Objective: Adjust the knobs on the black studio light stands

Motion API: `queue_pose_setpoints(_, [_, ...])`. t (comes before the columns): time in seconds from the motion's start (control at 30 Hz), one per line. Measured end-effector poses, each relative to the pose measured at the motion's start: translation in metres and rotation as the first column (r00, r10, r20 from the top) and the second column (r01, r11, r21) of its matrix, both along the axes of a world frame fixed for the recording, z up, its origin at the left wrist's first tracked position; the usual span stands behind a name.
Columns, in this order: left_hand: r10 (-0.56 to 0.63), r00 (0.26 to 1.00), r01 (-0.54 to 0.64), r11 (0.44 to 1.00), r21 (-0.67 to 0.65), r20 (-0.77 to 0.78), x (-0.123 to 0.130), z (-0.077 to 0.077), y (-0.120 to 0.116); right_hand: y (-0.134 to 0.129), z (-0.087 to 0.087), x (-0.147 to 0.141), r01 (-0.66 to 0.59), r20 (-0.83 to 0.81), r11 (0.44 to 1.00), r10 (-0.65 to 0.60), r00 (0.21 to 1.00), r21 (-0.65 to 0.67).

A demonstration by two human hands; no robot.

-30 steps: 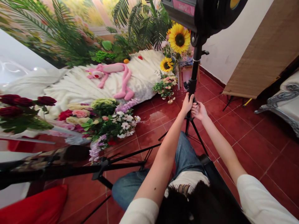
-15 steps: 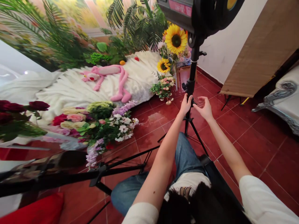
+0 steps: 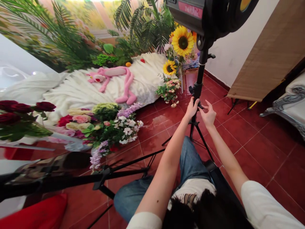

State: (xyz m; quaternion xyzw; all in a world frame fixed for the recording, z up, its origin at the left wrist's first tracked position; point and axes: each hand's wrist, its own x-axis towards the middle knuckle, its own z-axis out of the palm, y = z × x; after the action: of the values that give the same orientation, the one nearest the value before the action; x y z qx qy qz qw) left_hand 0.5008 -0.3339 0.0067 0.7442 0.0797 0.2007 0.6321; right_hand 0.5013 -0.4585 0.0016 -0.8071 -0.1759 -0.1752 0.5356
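In front of me stands a black light stand (image 3: pixel 201 68) with a studio light (image 3: pixel 190 16) on top. My left hand (image 3: pixel 191 109) is closed around the stand's pole, just below its upper collar, with the thumb pointing up. My right hand (image 3: pixel 208 115) is on the pole's right side, thumb and forefinger closing at a small black knob (image 3: pixel 200 107). Its other fingers are curled and raised apart. The hands partly hide the knob. Below them, the stand's legs (image 3: pixel 202 140) spread over the floor beside my knee.
A second black stand (image 3: pixel 124 174) lies across the left side. Flower bunches (image 3: pixel 102 124), a white fur cover (image 3: pixel 78 92) with a pink plush toy (image 3: pixel 119 71), and sunflowers (image 3: pixel 183 42) are beyond it. A brown backdrop (image 3: pixel 264 54) and ornate white furniture (image 3: pixel 294 98) are right.
My right hand has moved in against the knob, and its thumb and forefinger have come closer together. My left hand stays on the pole. The view has shifted slightly.
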Motion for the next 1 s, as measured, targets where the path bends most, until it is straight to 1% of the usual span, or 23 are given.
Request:
queue_pose_setpoints(0.07, [-0.001, 1.000, 0.001, 1.000, 0.002, 0.005, 0.000, 0.000, 0.000, 0.002, 0.002, -0.003, 0.036, -0.035, 0.999, -0.036, 0.999, 0.003])
queue_pose_setpoints(0.17, [0.005, 1.000, -0.005, 1.000, 0.022, 0.008, 0.000, 0.001, -0.001, 0.004, 0.007, -0.002, 0.043, -0.107, 0.999, -0.040, 0.993, 0.023])
queue_pose_setpoints(0.3, [0.024, 1.000, -0.024, 0.999, 0.036, 0.016, 0.000, 0.001, -0.002, 0.008, 0.006, 0.005, 0.048, -0.239, 0.990, -0.015, 0.971, 0.133])
queue_pose_setpoints(0.4, [0.028, 1.000, -0.028, 0.999, 0.028, 0.008, -0.001, 0.001, -0.003, 0.010, 0.005, 0.008, 0.038, -0.272, 0.980, 0.017, 0.962, 0.197])
queue_pose_setpoints(0.53, [0.021, 0.998, -0.021, 1.000, -0.005, -0.052, -0.002, 0.001, -0.004, 0.007, 0.010, 0.006, 0.046, -0.268, 0.985, 0.000, 0.963, 0.168])
queue_pose_setpoints(0.6, [0.013, 0.999, -0.014, 0.999, -0.029, -0.042, -0.005, -0.001, -0.004, 0.006, 0.014, 0.005, 0.031, -0.292, 0.988, 0.014, 0.956, 0.151])
queue_pose_setpoints(0.67, [0.002, 1.000, -0.003, 0.998, -0.067, -0.016, -0.014, -0.006, -0.001, 0.004, 0.017, 0.004, 0.015, -0.306, 0.989, 0.031, 0.951, 0.146])
queue_pose_setpoints(0.7, [-0.013, 0.999, 0.010, 0.996, -0.092, -0.030, -0.021, -0.010, 0.002, 0.003, 0.018, 0.004, 0.008, -0.306, 0.989, 0.038, 0.951, 0.147])
queue_pose_setpoints(0.77, [-0.084, 0.984, 0.061, 0.987, -0.147, -0.158, -0.045, -0.020, 0.011, 0.002, 0.019, 0.003, -0.002, -0.294, 0.988, 0.048, 0.955, 0.155])
queue_pose_setpoints(0.8, [-0.144, 0.954, 0.099, 0.979, -0.176, -0.262, -0.061, -0.026, 0.017, 0.002, 0.019, 0.002, -0.004, -0.288, 0.987, 0.051, 0.956, 0.163])
queue_pose_setpoints(0.83, [-0.209, 0.906, 0.142, 0.969, -0.201, -0.367, -0.079, -0.033, 0.023, 0.002, 0.019, 0.002, -0.002, -0.284, 0.985, 0.052, 0.957, 0.172])
queue_pose_setpoints(0.87, [-0.274, 0.856, 0.196, 0.957, -0.215, -0.439, -0.099, -0.041, 0.030, 0.002, 0.018, 0.003, 0.001, -0.281, 0.983, 0.052, 0.958, 0.184])
queue_pose_setpoints(0.9, [-0.312, 0.812, 0.234, 0.948, -0.215, -0.493, -0.120, -0.049, 0.037, 0.002, 0.017, 0.004, 0.003, -0.276, 0.980, 0.053, 0.960, 0.199])
queue_pose_setpoints(0.93, [-0.314, 0.785, 0.237, 0.949, -0.208, -0.535, -0.142, -0.058, 0.044, 0.003, 0.015, 0.005, 0.003, -0.270, 0.976, 0.057, 0.961, 0.216])
queue_pose_setpoints(0.97, [-0.285, 0.775, 0.197, 0.957, -0.212, -0.565, -0.165, -0.067, 0.052, 0.004, 0.012, 0.006, 0.003, -0.261, 0.971, 0.061, 0.963, 0.238])
queue_pose_setpoints(1.0, [-0.240, 0.767, 0.132, 0.967, -0.220, -0.596, -0.187, -0.076, 0.060, 0.007, 0.008, 0.006, 0.011, -0.252, 0.964, 0.058, 0.966, 0.265])
